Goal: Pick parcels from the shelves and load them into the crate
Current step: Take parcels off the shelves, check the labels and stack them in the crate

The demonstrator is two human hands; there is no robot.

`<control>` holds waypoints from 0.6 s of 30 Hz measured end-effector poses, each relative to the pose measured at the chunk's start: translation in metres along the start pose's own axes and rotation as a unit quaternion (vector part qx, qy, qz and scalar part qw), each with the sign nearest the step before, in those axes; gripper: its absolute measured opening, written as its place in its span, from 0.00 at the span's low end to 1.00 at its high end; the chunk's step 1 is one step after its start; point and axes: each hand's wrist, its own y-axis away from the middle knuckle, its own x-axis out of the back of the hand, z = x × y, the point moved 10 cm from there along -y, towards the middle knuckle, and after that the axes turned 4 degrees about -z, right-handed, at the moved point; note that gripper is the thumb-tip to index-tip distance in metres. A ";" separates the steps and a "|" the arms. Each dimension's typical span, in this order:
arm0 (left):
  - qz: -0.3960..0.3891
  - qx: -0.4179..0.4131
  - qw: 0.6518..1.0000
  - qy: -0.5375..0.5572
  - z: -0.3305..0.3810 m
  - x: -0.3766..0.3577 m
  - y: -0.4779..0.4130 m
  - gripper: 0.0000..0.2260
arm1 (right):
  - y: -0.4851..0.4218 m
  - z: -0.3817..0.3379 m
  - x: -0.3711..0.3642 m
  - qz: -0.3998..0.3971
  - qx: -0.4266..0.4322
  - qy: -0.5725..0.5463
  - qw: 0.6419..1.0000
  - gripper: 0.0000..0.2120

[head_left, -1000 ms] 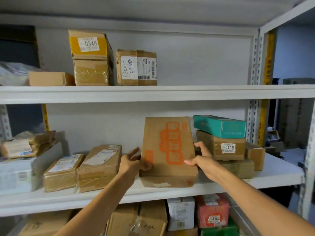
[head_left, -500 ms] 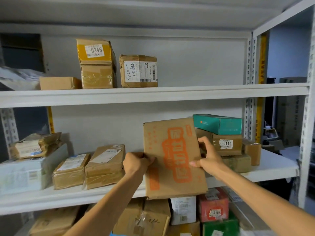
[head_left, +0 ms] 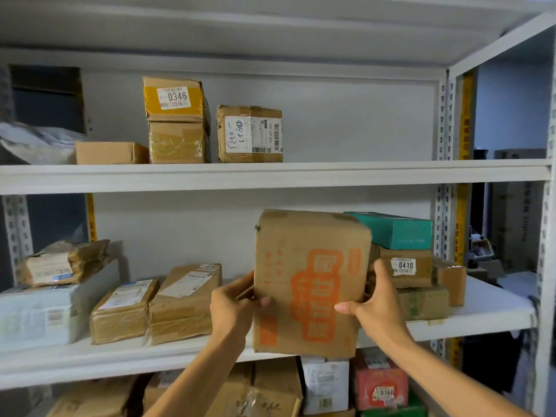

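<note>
Holding the orange-printed parcel [head_left: 310, 266] in front of the middle shelf [head_left: 120, 359], left hand [head_left: 231, 308] and right hand [head_left: 376, 308] each with a grip curled round a side edge. Pick looks basically done imo; next move needs the crate, which isn't in view.

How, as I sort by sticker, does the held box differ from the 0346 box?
The held box is gripped by the left hand and right hand; the 0346 box sits on a taped box on the top shelf. The held box shows orange print and no visible number sticker; the 0346 box has a white sticker on yellow tape. Both are brown cardboard.
</note>
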 end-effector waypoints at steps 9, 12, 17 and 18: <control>0.009 -0.018 0.997 0.070 -0.023 0.000 0.007 0.21 | -0.002 -0.006 0.007 0.005 0.007 0.025 1.000 0.36; 0.025 -0.072 0.997 0.006 -0.008 -0.007 0.021 0.21 | -0.017 0.011 0.013 -0.013 -0.064 -0.056 0.996 0.40; 0.031 -0.191 0.973 -0.126 0.035 -0.027 0.044 0.24 | -0.034 0.028 0.014 -0.081 -0.123 -0.180 0.973 0.35; 0.029 -0.184 0.975 -0.119 0.036 -0.027 0.041 0.23 | -0.034 0.027 0.013 -0.085 -0.122 -0.186 0.971 0.35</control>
